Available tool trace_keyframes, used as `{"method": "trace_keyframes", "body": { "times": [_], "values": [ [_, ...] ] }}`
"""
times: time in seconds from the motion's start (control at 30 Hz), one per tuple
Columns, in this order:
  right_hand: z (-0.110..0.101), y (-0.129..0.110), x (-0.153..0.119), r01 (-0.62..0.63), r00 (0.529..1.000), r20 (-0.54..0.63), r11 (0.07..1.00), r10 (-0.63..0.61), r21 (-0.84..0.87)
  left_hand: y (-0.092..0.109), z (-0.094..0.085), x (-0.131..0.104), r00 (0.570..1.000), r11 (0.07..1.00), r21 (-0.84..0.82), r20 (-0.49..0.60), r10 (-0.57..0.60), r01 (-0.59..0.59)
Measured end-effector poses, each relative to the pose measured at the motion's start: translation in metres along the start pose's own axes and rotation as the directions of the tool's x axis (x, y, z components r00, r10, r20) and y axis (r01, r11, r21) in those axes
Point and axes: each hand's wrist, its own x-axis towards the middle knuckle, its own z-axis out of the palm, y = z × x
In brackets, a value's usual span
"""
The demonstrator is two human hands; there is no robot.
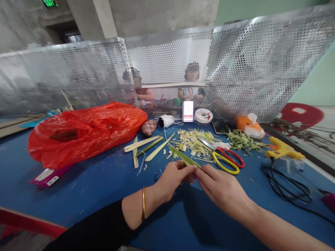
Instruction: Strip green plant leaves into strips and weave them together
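A green leaf strip [183, 157] is pinched between my two hands above the blue table. My left hand [174, 177], with a gold bangle at the wrist, grips it between thumb and fingers. My right hand [218, 181] closes on its near end, the fingertips almost touching the left thumb. Just beyond lie cut leaf pieces [192, 141] in a pile, with scissors [226, 157] with red and yellow handles at its right side, blades resting on the pieces. Several long pale and green strips [158, 149] lie to the left of the pile.
A red plastic bag [104, 122] covers the left. Behind are white thread [167, 121], a ribbon spool [203, 115] and a perforated metal screen [167, 55], with people beyond. At right sit a yellow glue gun [282, 149], its black cable and an orange tissue holder [248, 126].
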Motion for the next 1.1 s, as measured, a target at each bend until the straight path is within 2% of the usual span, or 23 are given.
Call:
{"method": "trace_keyframes", "body": {
  "times": [0.1,0.23,0.27,0.33,0.43,0.57,0.7,0.93,1.0,1.1],
  "values": [
    [0.000,-0.001,0.001,-0.016,1.000,-0.003,0.999,0.016,0.044,0.001,-0.003,0.003,0.995,1.000,-0.005,-0.094,0.017,-0.017],
    [-0.002,0.003,0.002,-0.208,0.970,-0.110,0.976,0.214,0.066,0.003,-0.005,0.004,0.985,0.998,0.061,-0.167,0.037,-0.028],
    [-0.002,0.004,0.003,-0.257,0.961,-0.083,0.962,0.264,0.092,0.004,-0.005,0.004,0.984,0.997,0.075,-0.172,0.037,-0.024],
    [-0.001,0.006,0.003,-0.346,0.938,0.043,0.921,0.344,0.179,0.005,-0.005,0.003,0.983,0.995,0.095,-0.179,0.032,-0.015],
    [0.000,0.009,0.004,-0.451,0.892,0.196,0.822,0.407,0.346,0.008,-0.005,0.003,0.981,0.995,0.102,-0.194,0.016,0.004],
    [0.000,0.009,0.007,-0.501,0.863,0.220,0.713,0.455,0.492,0.010,-0.005,0.003,0.991,0.993,0.121,-0.134,0.012,0.004],
    [0.002,0.005,0.008,-0.497,0.863,0.214,0.696,0.457,0.518,0.007,-0.005,0.002,0.998,0.984,0.174,-0.048,-0.030,0.038],
    [0.006,0.008,0.008,-0.518,0.835,0.223,0.584,0.503,0.624,0.010,-0.004,0.003,0.981,0.995,0.100,-0.195,-0.003,0.023],
    [0.007,0.009,0.008,-0.539,0.822,0.277,0.526,0.497,0.658,0.010,-0.004,0.004,0.975,0.995,0.100,-0.222,0.014,0.009],
    [0.009,0.007,0.010,-0.595,0.784,0.413,0.370,0.464,0.714,0.008,-0.006,0.006,0.966,0.993,0.115,-0.252,0.046,-0.018]
  ]
}}
